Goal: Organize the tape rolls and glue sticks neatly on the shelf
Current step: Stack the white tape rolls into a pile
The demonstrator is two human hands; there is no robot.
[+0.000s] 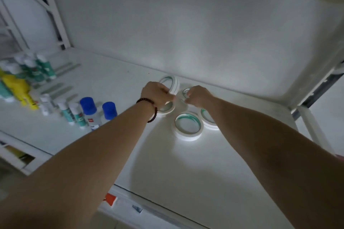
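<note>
While both bare arms reach over the white shelf (186,173), a flat tape roll (188,125) lies nearest, a second flat roll (209,120) touching it behind. Beyond this roll the left hand (158,95) pinches an upright tape roll (172,84), and the right hand (198,96) pinches a small roll (185,92). Glue sticks (74,115) stand well left of the flat tape roll
</note>
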